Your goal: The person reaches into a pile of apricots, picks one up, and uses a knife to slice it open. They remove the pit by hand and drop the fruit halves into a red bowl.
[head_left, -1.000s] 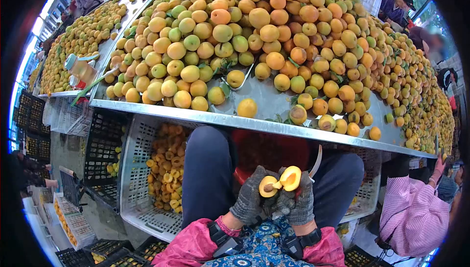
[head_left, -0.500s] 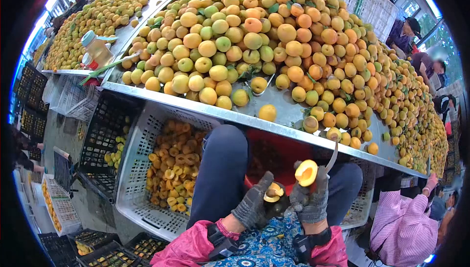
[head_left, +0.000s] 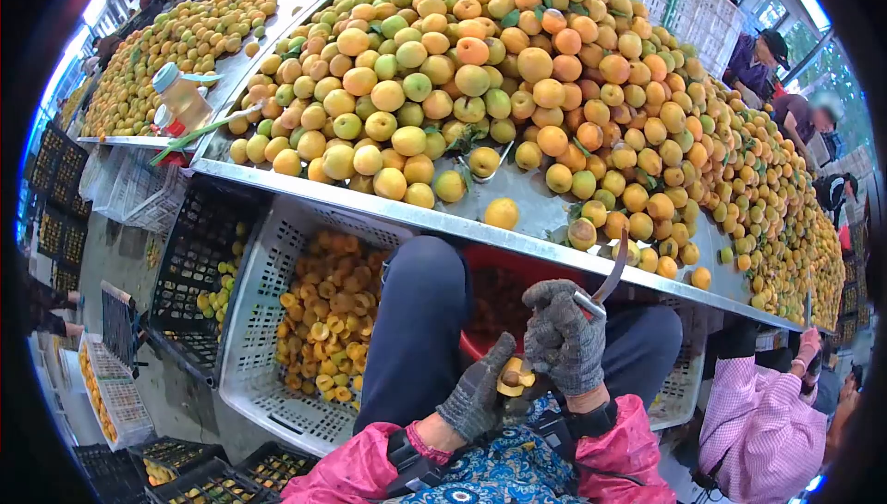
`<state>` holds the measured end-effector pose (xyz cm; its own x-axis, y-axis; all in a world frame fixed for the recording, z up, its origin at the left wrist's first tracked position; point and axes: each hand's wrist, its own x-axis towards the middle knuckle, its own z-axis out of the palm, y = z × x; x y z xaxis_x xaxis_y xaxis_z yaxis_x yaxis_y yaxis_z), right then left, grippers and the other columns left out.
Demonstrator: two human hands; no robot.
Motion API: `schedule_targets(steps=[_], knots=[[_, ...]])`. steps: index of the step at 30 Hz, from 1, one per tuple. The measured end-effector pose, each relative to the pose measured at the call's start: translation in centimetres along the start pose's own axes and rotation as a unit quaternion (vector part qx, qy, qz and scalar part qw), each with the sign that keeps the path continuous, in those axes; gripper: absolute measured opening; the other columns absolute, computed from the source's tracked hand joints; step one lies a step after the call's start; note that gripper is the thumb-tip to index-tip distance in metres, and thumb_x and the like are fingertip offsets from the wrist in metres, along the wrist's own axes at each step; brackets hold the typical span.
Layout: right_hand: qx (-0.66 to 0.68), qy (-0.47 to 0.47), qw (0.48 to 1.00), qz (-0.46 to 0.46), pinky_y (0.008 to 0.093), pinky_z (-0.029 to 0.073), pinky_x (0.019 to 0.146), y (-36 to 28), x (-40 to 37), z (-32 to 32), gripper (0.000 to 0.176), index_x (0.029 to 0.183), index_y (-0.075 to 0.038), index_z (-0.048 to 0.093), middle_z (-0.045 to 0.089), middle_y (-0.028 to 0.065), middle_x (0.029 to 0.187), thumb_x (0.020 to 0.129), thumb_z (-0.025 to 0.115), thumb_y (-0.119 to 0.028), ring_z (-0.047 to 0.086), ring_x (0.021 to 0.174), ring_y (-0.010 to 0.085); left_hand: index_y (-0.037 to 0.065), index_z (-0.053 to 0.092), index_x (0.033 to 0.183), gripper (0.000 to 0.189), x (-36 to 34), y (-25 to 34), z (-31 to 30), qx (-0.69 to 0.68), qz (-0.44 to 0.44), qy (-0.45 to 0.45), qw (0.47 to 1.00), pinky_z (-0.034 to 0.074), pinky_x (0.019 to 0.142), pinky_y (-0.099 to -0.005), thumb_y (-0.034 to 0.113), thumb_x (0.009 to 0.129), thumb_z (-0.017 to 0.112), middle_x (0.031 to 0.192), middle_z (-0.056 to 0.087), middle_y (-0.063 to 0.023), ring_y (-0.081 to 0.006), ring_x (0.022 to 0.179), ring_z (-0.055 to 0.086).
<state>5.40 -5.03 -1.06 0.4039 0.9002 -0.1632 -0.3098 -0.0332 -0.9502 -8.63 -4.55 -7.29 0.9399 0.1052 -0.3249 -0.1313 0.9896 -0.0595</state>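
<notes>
My left hand, in a grey glove, is closed on a cut apricot half with a dark centre, above my lap. Close beside it on the right, my gloved right hand grips a curved knife whose blade points up toward the table edge. No second cut piece shows in my right hand, though its palm side is partly hidden. Beyond my knees, whole apricots lie heaped on a metal table.
A white crate of cut apricots stands left of my legs, beside a black crate. A red tub sits between my knees. A co-worker in a pink checked top is at the right.
My right hand has turned and risen, and the cut half seen at its fingers is out of sight. The knife has tilted. My left hand still holds its piece.
</notes>
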Motion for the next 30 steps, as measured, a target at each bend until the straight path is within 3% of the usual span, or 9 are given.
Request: schedule_targets(steps=[2,11,15,16,17,20,27,29,30], knots=[[0.018,-0.005,1.000,0.011,0.0217,0.034,0.034,0.6,-0.4,-0.9,0.036,0.093,0.001,0.061,0.046,-0.0012,0.054,0.090,0.064,-0.034,0.041,0.038,0.0062,0.012,0.059,0.101,0.048,0.0,-0.5,1.4,0.022,0.005,0.133,0.991,0.037,0.036,-0.0238,0.056,0.095,0.042,0.070,0.059,-0.0024,-0.0125,0.042,0.048],[0.269,0.000,0.955,0.127,0.0224,0.043,0.052,3.3,-0.8,-3.8,0.033,0.083,-0.004,0.062,0.058,0.0009,0.070,0.092,0.060,-0.036,0.052,0.056,0.0074,0.011,0.056,0.115,0.035,1.6,-1.6,1.2,0.050,0.046,0.186,0.980,0.045,0.045,-0.0245,0.039,0.099,0.044,0.082,0.061,-0.0015,-0.0117,0.057,0.056],[0.005,0.043,0.999,-0.014,0.0235,0.045,0.061,3.6,-1.0,-2.9,0.023,0.087,-0.006,0.063,0.060,0.0023,0.074,0.091,0.062,-0.028,0.056,0.066,0.0078,0.007,0.053,0.122,0.032,3.8,-3.0,-2.6,0.145,0.175,0.221,0.949,0.050,0.060,-0.0314,0.024,0.096,0.050,0.086,0.062,-0.0055,-0.0187,0.068,0.060],[0.018,0.105,0.994,-0.013,0.0227,0.045,0.059,3.9,-1.1,-2.8,0.021,0.087,-0.006,0.063,0.060,0.0020,0.075,0.091,0.062,-0.026,0.056,0.065,0.0074,0.002,0.050,0.126,0.041,4.2,-2.6,-3.6,0.518,0.281,0.236,0.773,0.049,0.064,-0.0352,0.022,0.090,0.056,0.088,0.063,-0.0102,-0.0231,0.072,0.061],[0.030,0.165,0.986,-0.013,0.0220,0.044,0.057,4.1,-1.0,-2.7,0.018,0.088,-0.006,0.063,0.060,0.0018,0.075,0.090,0.063,-0.024,0.056,0.064,0.0071,-0.002,0.046,0.129,0.053,4.5,-2.3,-4.4,0.797,0.338,0.206,0.456,0.048,0.068,-0.0391,0.020,0.084,0.063,0.091,0.063,-0.0148,-0.0275,0.077,0.062],[0.125,0.197,0.972,0.010,0.0214,0.039,0.047,3.2,-0.8,-2.8,0.017,0.087,-0.007,0.060,0.056,-0.0001,0.070,0.091,0.062,-0.023,0.052,0.053,0.0067,-0.010,0.035,0.136,0.073,6.0,-2.9,-4.4,0.822,0.344,0.251,0.377,0.042,0.081,-0.0452,0.014,0.075,0.066,0.100,0.060,-0.0197,-0.0341,0.087,0.059],[0.272,0.135,0.945,0.119,0.0253,0.035,0.035,4.6,0.9,-5.5,0.022,0.080,-0.011,0.055,0.044,-0.0018,0.056,0.093,0.060,-0.028,0.043,0.039,0.0097,-0.012,0.029,0.138,0.092,6.0,-2.4,-4.1,0.819,0.329,0.213,0.420,0.041,0.082,-0.0441,0.031,0.069,0.073,0.102,0.059,-0.0217,-0.0352,0.090,0.058],[0.323,0.113,0.928,0.150,0.0256,0.036,0.035,5.5,0.7,-6.0,0.022,0.080,-0.011,0.055,0.045,-0.0018,0.056,0.092,0.062,-0.028,0.044,0.039,0.0107,-0.013,0.028,0.138,0.099,6.1,-2.4,-5.3,0.685,0.215,0.223,0.659,0.041,0.080,-0.0435,0.034,0.066,0.075,0.100,0.059,-0.0224,-0.0373,0.089,0.057],[0.324,0.113,0.927,0.150,0.0256,0.036,0.035,5.4,0.7,-5.8,0.022,0.080,-0.011,0.055,0.045,-0.0018,0.056,0.092,0.062,-0.028,0.044,0.039,0.0107,-0.013,0.028,0.138,0.099,6.0,-2.4,-4.9,0.685,0.213,0.224,0.659,0.041,0.080,-0.0435,0.034,0.066,0.075,0.100,0.059,-0.0224,-0.0373,0.089,0.057]])
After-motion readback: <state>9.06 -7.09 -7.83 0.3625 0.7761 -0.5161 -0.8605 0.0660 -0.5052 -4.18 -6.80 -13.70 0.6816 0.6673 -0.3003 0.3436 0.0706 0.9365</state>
